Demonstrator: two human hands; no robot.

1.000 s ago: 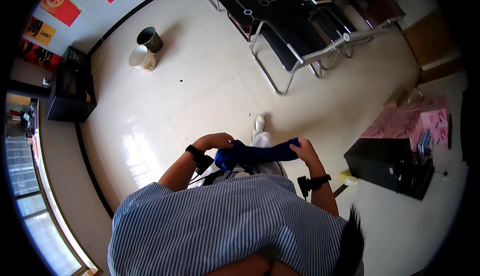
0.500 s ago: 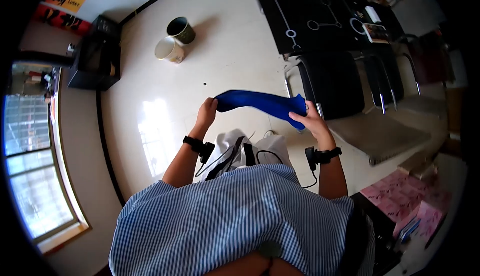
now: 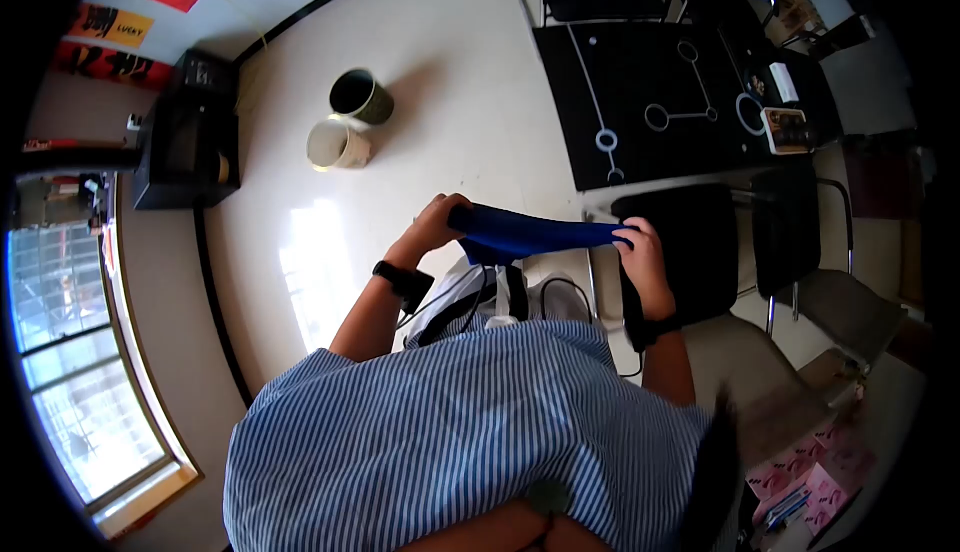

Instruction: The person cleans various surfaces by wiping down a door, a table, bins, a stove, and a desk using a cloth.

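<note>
A strip of dark blue cloth [image 3: 530, 235] is stretched between my two hands, in front of my legs and above the floor. My left hand [image 3: 437, 222] grips its left end with the fingers curled over it. At the other end, my right hand [image 3: 641, 249] pinches a corner between thumb and fingers. The cloth runs nearly level, with a fold drooping below its left half. Its exact kind I cannot make out. Each wrist wears a black band with a cable.
Two bins, one dark green [image 3: 362, 98] and one cream [image 3: 337, 144], stand on the floor ahead. A black table [image 3: 650, 102] is at upper right, with chairs [image 3: 680, 252] along its near side. Pink boxes [image 3: 800, 482] lie at lower right. A black cabinet [image 3: 187, 132] stands left.
The cloth has gone from an arched, sagging band to a straighter one. My left hand has turned over its end, and my right hand has shifted slightly right. The view has tilted.
</note>
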